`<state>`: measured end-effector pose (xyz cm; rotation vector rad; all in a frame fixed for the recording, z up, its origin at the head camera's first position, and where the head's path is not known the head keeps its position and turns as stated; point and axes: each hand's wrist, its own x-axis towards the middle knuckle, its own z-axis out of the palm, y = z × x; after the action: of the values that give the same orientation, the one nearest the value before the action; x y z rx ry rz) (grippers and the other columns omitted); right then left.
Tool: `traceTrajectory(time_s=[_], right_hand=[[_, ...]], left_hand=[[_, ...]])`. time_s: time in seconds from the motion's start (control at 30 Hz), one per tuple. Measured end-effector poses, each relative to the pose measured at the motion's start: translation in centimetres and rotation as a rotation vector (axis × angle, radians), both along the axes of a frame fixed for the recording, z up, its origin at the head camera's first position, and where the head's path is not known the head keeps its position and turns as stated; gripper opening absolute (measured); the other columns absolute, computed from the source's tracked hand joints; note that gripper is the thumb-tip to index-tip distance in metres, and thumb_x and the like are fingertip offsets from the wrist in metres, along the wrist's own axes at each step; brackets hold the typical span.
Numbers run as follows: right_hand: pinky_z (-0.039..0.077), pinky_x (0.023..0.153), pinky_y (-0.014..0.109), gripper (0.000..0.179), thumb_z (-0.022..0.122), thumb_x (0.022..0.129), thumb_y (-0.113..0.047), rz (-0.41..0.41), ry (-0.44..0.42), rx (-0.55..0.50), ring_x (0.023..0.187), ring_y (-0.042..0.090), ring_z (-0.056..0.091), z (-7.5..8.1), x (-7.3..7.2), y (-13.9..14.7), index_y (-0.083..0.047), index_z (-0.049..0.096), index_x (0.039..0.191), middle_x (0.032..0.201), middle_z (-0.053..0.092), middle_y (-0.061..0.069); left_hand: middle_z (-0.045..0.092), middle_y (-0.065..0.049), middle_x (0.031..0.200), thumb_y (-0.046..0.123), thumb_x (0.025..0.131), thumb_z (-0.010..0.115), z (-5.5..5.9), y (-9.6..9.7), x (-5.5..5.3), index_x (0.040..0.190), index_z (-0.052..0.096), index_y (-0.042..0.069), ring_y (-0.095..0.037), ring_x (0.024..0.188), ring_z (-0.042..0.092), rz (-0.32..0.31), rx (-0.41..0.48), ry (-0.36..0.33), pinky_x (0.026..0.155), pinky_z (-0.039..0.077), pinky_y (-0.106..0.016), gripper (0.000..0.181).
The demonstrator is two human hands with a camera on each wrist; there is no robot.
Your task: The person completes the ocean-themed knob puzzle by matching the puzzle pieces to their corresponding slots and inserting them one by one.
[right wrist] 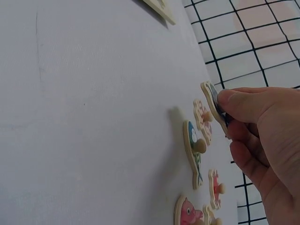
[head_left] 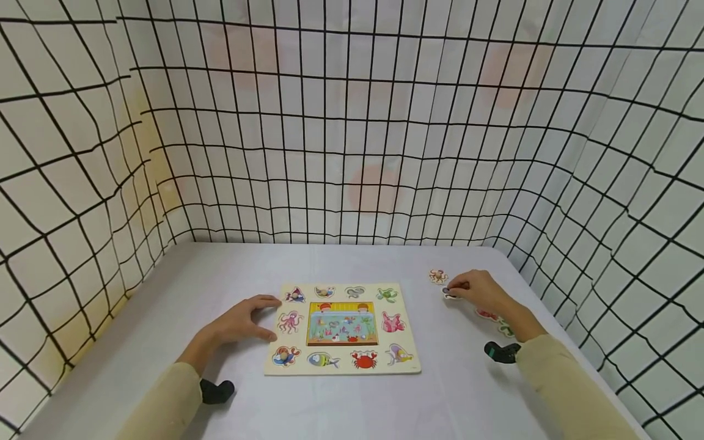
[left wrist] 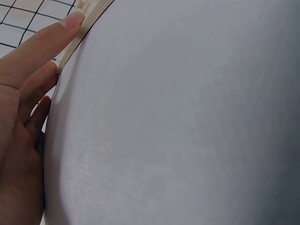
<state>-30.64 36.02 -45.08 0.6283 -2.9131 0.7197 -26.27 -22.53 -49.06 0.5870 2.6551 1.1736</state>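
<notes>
Your right hand [head_left: 484, 292] pinches a puzzle piece [right wrist: 213, 104] on the counter [head_left: 165, 305] at three o'clock of the puzzle board [head_left: 409, 342], which your open left hand [head_left: 242, 321] steadies; that shallow pinch may slip.

grey table [head_left: 165, 318] – puzzle board [head_left: 342, 366] centre, loose animal pieces [head_left: 438, 276] right

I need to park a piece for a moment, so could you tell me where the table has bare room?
Bare table lies left of and behind the puzzle board, and in front of it between the sleeves. It is crowded right of the board, where loose pieces surround the right hand.
</notes>
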Motion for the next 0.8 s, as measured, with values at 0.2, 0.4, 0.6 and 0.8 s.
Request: traceTrajectory(time_s=[0.2,0.4,0.6,0.8], right_hand=[[0.055,0.074,0.035,0.011,0.073,0.097,-0.011,0.002,-0.001,0.005,0.088,0.016,0.063,0.2,-0.3,-0.8,-0.006,0.08,0.104,0.099,0.075,0.002],[0.054,0.071,0.032,0.009,0.074,0.097,-0.01,0.013,-0.008,0.007,0.084,0.015,0.061,0.4,-0.6,-2.1,-0.006,0.08,0.102,0.097,0.074,0.001],[0.053,0.069,0.032,0.008,0.073,0.096,-0.008,0.04,0.007,0.02,0.082,0.016,0.059,0.6,-1.0,-3.1,-0.005,0.08,0.101,0.094,0.073,0.001],[0.054,0.071,0.032,0.007,0.074,0.096,-0.008,0.07,0.013,0.034,0.086,0.017,0.061,0.5,-1.3,-4.0,-0.005,0.08,0.1,0.097,0.074,0.003]], left_hand=[[0.041,-0.023,0.158,0.03,0.075,0.094,0.2,0.1,0.1,0.145,0.058,0.006,-0.05,0.148,0.026,-0.005,0.004,0.008,0.117,0.018,-0.069,0.082],[0.041,-0.023,0.158,0.029,0.074,0.095,0.1,0.2,0.1,0.145,0.059,0.007,-0.05,0.148,0.025,0.004,-0.002,0.003,0.117,0.018,-0.07,0.082],[0.041,-0.022,0.158,0.029,0.074,0.095,0.1,0.2,0.0,0.145,0.059,0.007,-0.05,0.148,0.025,0.003,0.005,0.002,0.117,0.018,-0.07,0.083],[0.041,-0.023,0.158,0.03,0.074,0.095,0.1,0.2,0.1,0.145,0.059,0.007,-0.05,0.148,0.025,0.006,-0.006,0.004,0.117,0.017,-0.07,0.083]])
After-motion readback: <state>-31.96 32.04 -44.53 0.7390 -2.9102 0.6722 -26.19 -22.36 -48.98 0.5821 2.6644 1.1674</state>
